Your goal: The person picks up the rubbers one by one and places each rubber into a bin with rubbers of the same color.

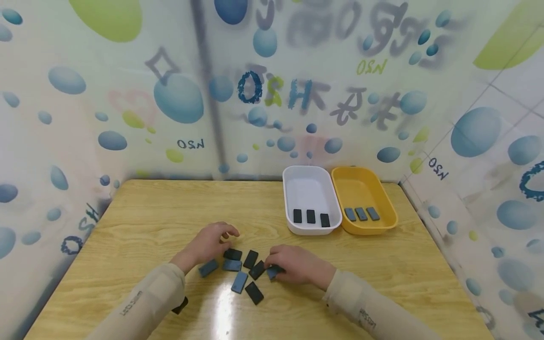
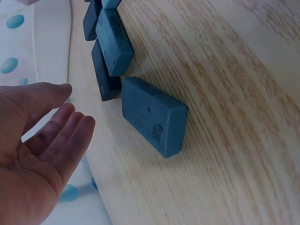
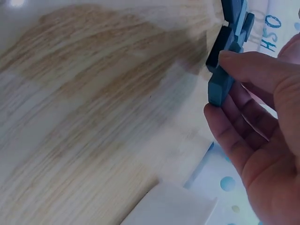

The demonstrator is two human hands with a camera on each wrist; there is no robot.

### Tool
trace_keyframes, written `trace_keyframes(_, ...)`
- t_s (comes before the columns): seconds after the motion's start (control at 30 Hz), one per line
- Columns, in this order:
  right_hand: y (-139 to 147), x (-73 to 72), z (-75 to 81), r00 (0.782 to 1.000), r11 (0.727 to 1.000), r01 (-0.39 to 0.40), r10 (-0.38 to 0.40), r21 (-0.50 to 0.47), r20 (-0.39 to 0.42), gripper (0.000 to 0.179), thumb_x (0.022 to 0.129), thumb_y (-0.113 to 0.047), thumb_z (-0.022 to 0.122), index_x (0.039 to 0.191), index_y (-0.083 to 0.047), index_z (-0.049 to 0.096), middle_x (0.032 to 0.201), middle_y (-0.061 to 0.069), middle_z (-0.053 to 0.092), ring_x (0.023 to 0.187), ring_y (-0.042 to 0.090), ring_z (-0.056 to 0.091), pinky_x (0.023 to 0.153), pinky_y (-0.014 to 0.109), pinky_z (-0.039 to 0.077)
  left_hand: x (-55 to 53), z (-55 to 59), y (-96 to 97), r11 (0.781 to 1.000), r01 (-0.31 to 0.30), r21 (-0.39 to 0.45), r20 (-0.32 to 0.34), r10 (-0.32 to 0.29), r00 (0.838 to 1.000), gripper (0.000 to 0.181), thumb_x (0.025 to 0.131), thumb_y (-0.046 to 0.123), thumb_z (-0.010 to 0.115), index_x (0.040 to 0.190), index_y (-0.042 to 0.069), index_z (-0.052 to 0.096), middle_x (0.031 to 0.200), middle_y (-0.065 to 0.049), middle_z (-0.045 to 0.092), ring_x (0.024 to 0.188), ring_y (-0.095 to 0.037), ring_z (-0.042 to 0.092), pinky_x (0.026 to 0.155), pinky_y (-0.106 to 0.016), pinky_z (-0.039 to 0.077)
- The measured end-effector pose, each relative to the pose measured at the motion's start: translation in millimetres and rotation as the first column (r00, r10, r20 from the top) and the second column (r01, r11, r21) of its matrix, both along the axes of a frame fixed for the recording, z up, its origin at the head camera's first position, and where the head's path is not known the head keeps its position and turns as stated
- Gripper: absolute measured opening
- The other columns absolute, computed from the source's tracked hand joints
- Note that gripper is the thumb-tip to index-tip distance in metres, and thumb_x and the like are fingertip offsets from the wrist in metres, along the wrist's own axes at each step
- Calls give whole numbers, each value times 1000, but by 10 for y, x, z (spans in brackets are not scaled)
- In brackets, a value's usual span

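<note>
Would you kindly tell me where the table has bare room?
The table is bare left of the white tray, and between the yellow tray and right sleeve. Blocks crowd it between the left hand and right hand.

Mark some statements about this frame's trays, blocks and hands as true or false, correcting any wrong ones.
1. The white tray holds three black blocks. True.
2. The yellow tray holds five blocks. False: the yellow tray holds three, all blue.
3. The right hand has its thumb and fingers at a blue block. True.
4. The left hand grips a black block. False: the left hand's thumb and fingers are apart, holding nothing.
5. Loose blocks of both colours lie on the table. True.
6. In the head view, the white tray stands right of the yellow one. False: it stands on the left.
</note>
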State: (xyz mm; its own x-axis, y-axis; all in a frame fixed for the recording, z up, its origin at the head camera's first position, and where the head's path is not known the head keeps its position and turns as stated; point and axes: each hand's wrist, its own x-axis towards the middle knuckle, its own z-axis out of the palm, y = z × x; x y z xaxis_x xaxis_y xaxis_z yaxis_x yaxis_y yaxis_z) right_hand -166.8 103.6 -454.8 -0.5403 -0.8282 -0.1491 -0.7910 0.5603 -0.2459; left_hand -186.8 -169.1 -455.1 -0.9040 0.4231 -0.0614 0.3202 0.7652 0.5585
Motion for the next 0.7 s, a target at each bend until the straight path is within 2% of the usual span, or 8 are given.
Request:
trace_keyframes(0.3,129,-70,70,997,998,67,-68,6,45,26,90,-20,70,115,-19,69,111,-5,67,97,6,60,89,24,52,2,0,9,1000,2,9,10,-2,1000,27,90,5,66,115,12,69,116,-5,66,101,-25,64,81,-40,56)
trace_keyframes(0.7,354,-123,242,990,991,136,-136,8,29,27,87,-16,74,114,-15,70,111,-2,70,99,10,63,88,29,54,9,-29,9,1000,16,17,20,-16,1000,27,90,5,66,116,11,68,117,-6,67,102,-26,64,83,-41,55)
